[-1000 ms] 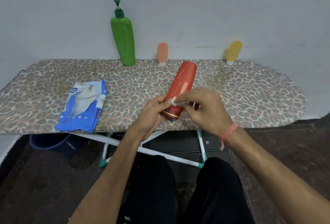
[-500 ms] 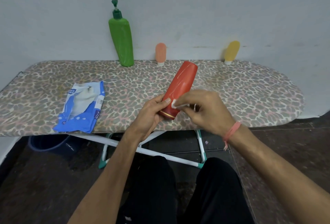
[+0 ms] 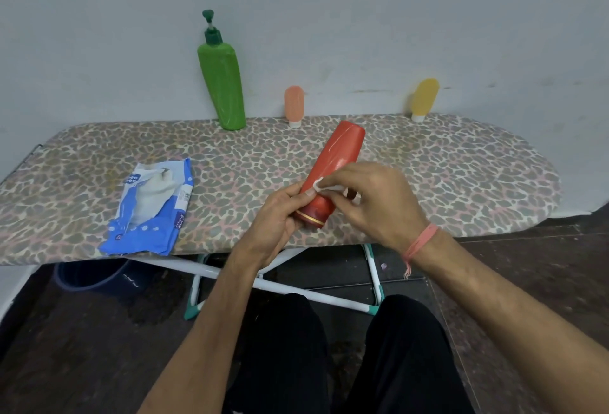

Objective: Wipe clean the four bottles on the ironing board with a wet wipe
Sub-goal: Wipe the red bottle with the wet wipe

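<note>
While the left hand [image 3: 273, 219] grips the cap end of the red bottle [image 3: 333, 169] with fingers and thumb curled around it, the right hand [image 3: 372, 199] pinches a small folded wet wipe [image 3: 324, 187] against the bottle's lower body. The bottle is held tilted above the near edge of the ironing board [image 3: 461, 176], base pointing away toward the wall.

Step in hand: wiping the red bottle, apparently the first of four (which of the others have been cleaned cannot be read from the surfaces). The wipe sits near the cap end, so most of the body toward the base appears not yet covered.

Remaining bottles stand at the far edge against the wall: the green pump bottle [image 3: 222, 84], the small pink bottle [image 3: 294, 105] just right of it, and the small yellow bottle [image 3: 425, 97] well apart to the right. The opened wipe packet [image 3: 151, 206] lies on the board to the left.

Next move calls for sliding the wipe along the body toward the base while the left hand rotates the bottle, keeping a firm hold since a wet surface is likely slippery.
</note>
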